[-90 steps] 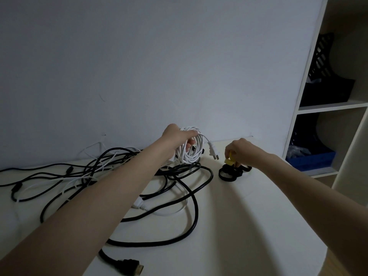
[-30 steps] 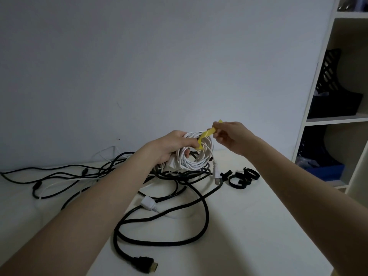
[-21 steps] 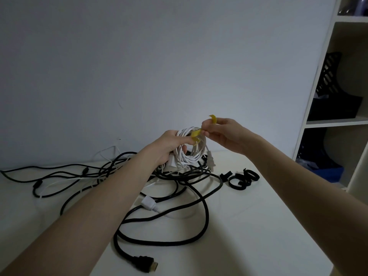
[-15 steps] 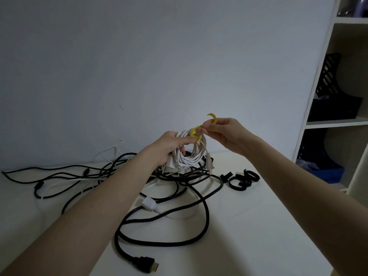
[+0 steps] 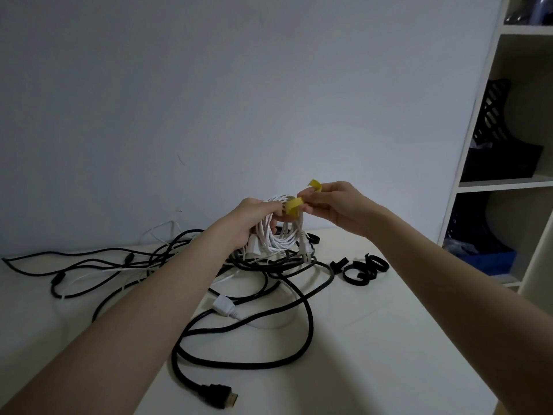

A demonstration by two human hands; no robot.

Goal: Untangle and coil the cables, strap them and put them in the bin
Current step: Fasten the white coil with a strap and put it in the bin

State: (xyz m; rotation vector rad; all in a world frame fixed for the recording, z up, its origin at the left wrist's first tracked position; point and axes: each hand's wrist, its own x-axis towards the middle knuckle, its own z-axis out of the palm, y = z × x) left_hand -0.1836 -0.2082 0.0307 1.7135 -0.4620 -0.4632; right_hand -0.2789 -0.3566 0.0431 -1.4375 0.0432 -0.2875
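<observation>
Cable [image 5: 281,232], white and coiled, hung above the tabletop [image 5: 389,339] in the left hand's [image 5: 251,220] curled fingers (soft, likely springy), while the right hand [image 5: 332,205] pinched the yellow strap [image 5: 294,205] over its top.

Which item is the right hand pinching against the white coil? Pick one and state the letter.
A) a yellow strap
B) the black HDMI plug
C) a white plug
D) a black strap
A: the right hand pinches the yellow strap at the top of the white coil gripped by the left hand; the black straps lie untouched on the table.
</observation>
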